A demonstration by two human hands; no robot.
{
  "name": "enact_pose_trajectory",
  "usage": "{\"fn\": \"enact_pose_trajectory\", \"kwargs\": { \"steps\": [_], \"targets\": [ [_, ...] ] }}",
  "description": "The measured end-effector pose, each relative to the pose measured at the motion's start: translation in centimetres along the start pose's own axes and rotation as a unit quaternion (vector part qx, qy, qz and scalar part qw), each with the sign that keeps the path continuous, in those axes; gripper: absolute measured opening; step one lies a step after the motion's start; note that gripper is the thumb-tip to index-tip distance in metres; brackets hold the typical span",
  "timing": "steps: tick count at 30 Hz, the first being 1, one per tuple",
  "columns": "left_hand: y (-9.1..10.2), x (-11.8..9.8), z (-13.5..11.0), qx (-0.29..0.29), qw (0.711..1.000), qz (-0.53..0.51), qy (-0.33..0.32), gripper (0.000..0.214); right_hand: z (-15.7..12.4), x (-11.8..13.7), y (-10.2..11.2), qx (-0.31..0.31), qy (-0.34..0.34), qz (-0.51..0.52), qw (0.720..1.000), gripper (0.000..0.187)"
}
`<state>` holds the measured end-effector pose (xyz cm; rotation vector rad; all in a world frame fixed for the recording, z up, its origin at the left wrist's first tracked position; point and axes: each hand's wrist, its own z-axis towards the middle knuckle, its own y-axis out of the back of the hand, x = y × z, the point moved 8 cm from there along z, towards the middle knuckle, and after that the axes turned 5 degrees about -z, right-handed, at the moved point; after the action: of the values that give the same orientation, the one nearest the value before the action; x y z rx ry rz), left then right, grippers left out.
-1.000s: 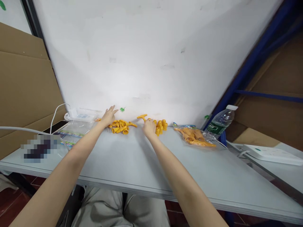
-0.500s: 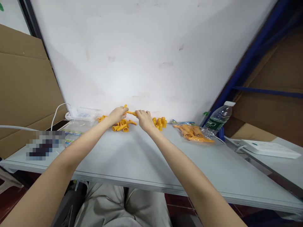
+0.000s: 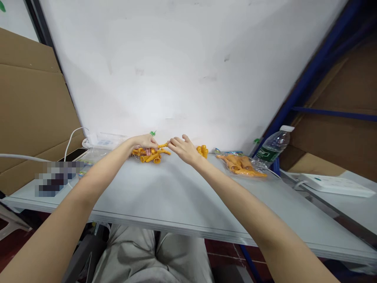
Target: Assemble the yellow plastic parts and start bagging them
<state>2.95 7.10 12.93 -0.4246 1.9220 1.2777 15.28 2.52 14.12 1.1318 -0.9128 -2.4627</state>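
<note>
Between my two hands is a thin orange plastic piece with a ridged, twisted shaft [image 3: 163,146]. My left hand [image 3: 145,142] is closed around its left end, above a pile of orange plastic parts [image 3: 151,158], some shaped like hollow horns. The fingertips of my right hand [image 3: 183,149] pinch the right end; the index or another upper finger sticks up. Small orange pieces [image 3: 202,151] stand just beyond my right hand, partly hidden by it. What the held ends look like is covered by my fingers.
A clear bag of orange parts [image 3: 242,165] lies on the right, beside a tilted water bottle [image 3: 272,147]. A white power strip [image 3: 335,184] is at far right. Plastic packets [image 3: 92,155] and a white cable [image 3: 70,139] are on the left. A white panel [image 3: 182,78] rises behind the table.
My left hand has lowered slightly, and the orange end that stuck up above it no longer shows. My right hand has shifted a little right, with its fingers more extended, covering more small pieces.
</note>
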Motion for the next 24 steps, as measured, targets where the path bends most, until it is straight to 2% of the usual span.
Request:
{"fn": "enact_pose_trajectory", "kwargs": {
  "steps": [2,4,6,8,11,13,16,20,24],
  "targets": [
    [0.2,0.0,-0.2,-0.009,1.0,0.011,-0.003,0.013,-0.1,-0.1,-0.5,0.028,-0.024,0.023,0.999,0.032],
    [0.6,-0.5,-0.3,-0.062,0.996,0.054,-0.03,0.018,-0.2,-0.3,-1.5,0.071,-0.063,0.073,0.993,0.028],
    [0.7,-1.3,-0.6,-0.122,0.981,0.134,-0.076,0.019,-0.4,-0.2,-2.6,0.113,-0.095,0.142,0.979,0.028],
    [0.3,-2.1,-0.9,-0.164,0.952,0.227,-0.119,0.018,-0.8,0.1,-3.6,0.144,-0.113,0.202,0.962,0.03],
    [-0.9,-2.1,-0.8,-0.177,0.922,0.312,-0.149,0.019,-1.5,0.8,-4.9,0.184,-0.118,0.247,0.944,0.031],
    [-1.7,-1.5,-0.6,-0.162,0.922,0.32,-0.142,0.019,-2.1,1.4,-5.4,0.208,-0.112,0.254,0.938,0.029],
    [-2.2,-0.1,-0.2,-0.135,0.949,0.267,-0.099,0.015,-2.3,1.5,-5.1,0.213,-0.109,0.223,0.945,0.025],
    [-2.4,1.5,0.4,-0.068,0.994,0.081,-0.035,0.015,-1.3,1.3,-2.9,0.163,-0.088,0.111,0.976,0.026],
    [-2.5,2.4,0.3,0.032,0.997,-0.074,0.014,0.019,-0.4,0.8,-0.7,0.082,-0.047,0.029,0.995,0.029]
  ]
}}
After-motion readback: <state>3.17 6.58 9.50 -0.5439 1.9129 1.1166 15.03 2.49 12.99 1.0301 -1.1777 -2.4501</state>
